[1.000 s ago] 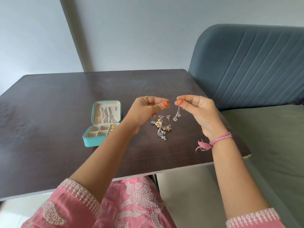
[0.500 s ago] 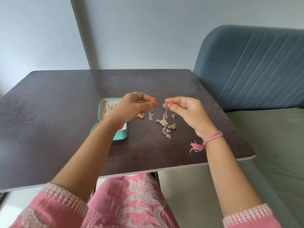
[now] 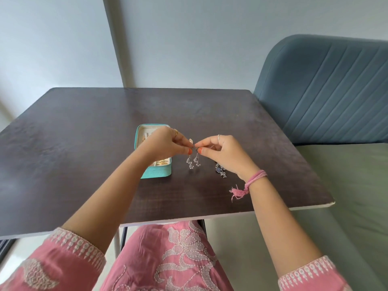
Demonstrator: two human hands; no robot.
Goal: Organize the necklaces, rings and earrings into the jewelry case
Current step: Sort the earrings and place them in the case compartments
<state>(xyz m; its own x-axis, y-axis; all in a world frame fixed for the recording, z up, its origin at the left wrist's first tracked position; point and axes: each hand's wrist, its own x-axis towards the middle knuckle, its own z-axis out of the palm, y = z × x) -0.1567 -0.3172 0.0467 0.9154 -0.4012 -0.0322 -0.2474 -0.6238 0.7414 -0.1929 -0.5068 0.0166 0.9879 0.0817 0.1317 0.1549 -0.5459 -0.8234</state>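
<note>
An open teal jewelry case (image 3: 156,172) stands on the dark table (image 3: 84,143), partly hidden behind my left hand (image 3: 165,143). That hand pinches the top of a silver dangling earring (image 3: 190,162). My right hand (image 3: 224,154) pinches a second, matching silver earring (image 3: 197,161). Both earrings hang side by side just above the table, right of the case, and my fingertips nearly meet. A small pile of loose earrings (image 3: 220,170) lies on the table under my right wrist. One gold leaf-shaped piece (image 3: 191,141) shows behind my fingertips.
A blue padded seat back (image 3: 325,91) and a grey-green cushion (image 3: 346,196) stand at the table's right. The near table edge (image 3: 189,217) runs above my pink-clothed lap. A grey wall rises behind the table.
My two hands have come together, so the two silver earrings now hang next to each other. The view has shifted, and the case now lies behind my left hand.
</note>
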